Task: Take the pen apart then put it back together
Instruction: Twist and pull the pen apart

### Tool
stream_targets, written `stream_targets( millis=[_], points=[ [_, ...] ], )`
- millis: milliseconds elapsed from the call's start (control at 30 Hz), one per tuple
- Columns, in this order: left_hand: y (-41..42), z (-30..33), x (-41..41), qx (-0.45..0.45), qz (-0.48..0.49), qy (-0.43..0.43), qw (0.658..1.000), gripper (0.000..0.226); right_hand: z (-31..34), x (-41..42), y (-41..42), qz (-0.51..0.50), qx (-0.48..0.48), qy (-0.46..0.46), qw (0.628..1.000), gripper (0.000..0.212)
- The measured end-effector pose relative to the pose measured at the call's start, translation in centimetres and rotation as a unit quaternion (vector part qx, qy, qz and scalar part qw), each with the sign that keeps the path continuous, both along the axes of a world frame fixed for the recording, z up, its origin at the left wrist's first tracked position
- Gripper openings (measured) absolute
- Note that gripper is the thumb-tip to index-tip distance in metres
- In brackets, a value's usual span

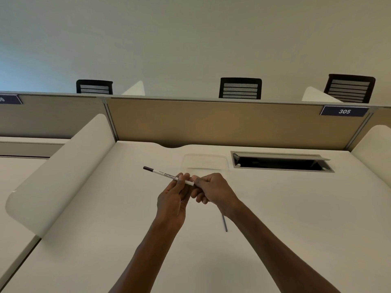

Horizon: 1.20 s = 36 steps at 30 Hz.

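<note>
Refill out on desk; left hand grips pen barrel, right hand pinches its end; reassembly seemingly pending.

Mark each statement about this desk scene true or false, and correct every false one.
1. Both hands grip the pen. True: the left hand holds the pen at its middle, and the right hand pinches its near end.
2. The pen lies flat on the desk. False: it is held above the desk in the fingers.
3. A thin grey rod lies on the desk under the right wrist. True: the thin grey rod rests there, untouched.
4. The sign on the partition reads 512. False: the sign reads 305.
5. The cable hatch in the desk is shut. False: the cable hatch has its lid raised, showing a dark opening.
</note>
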State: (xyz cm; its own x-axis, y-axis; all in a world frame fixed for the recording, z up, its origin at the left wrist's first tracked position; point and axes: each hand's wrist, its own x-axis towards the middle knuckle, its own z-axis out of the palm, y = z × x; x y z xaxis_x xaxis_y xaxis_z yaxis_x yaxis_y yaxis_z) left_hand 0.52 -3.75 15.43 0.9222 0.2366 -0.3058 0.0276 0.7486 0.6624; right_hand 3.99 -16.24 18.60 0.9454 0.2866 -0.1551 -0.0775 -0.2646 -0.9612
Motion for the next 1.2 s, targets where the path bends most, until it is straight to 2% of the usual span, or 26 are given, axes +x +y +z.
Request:
stream_targets(
  millis=[100,233,433,667,800,967,1200],
  points=[
    [-0.1,0.5,-0.1,0.006,0.008,-0.006,1.000,0.037,0.5,0.1,-0.4,-0.020,0.055,0.097,0.994,0.046],
    [-0.4,0.5,-0.3,0.015,0.012,0.002,1.000,0.024,0.0,0.1,-0.7,-0.029,0.028,0.121,0.992,0.052],
    [-0.8,0.6,-0.5,-0.013,0.033,0.011,0.999,0.012,-1.0,0.1,-0.9,-0.026,0.045,0.058,0.997,0.035],
    [-0.3,0.5,-0.4,-0.053,0.060,0.028,0.996,0.017,-1.4,0.0,-0.8,-0.033,0.041,-0.021,0.998,0.005],
    [-0.3,0.3,-0.4,-0.082,0.062,0.045,0.994,0.020,-1.3,-0.2,-0.6,-0.043,0.041,-0.037,0.998,0.006],
    [-0.8,0.2,-0.7,-0.127,0.064,0.063,0.988,0.017,-1.3,0.1,-0.4,-0.064,-0.014,-0.031,0.997,0.033],
    [-1.1,-0.1,-1.0,-0.134,0.048,0.066,0.988,0.017,-1.9,-0.1,-0.4,-0.018,-0.028,-0.097,0.995,0.017]
  ],
)
